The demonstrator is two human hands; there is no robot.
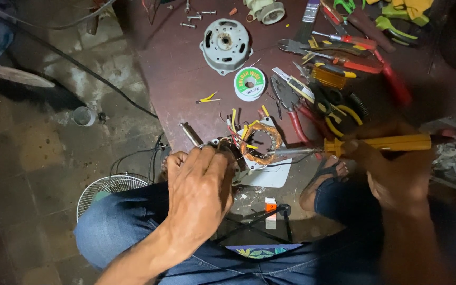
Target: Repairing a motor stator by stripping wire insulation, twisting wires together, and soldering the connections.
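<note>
My left hand (199, 187) grips the near side of a fan motor stator (260, 143) with copper windings and red, yellow and white wires, which rests at the table's front edge. A metal shaft (190, 134) sticks out just beyond my fingers. My right hand (391, 169) holds a yellow-handled soldering iron (378, 143) level, its metal tip (286, 151) pointing left and touching the stator's right side. A white plate (270, 174) lies under the stator.
On the dark red table (175, 68) lie a grey motor housing (225, 45), a solder wire spool (249, 83), screws (193, 18), and a heap of pliers and screwdrivers (333, 79). A fan grille (109, 189) and black cable (80, 68) lie on the floor at left.
</note>
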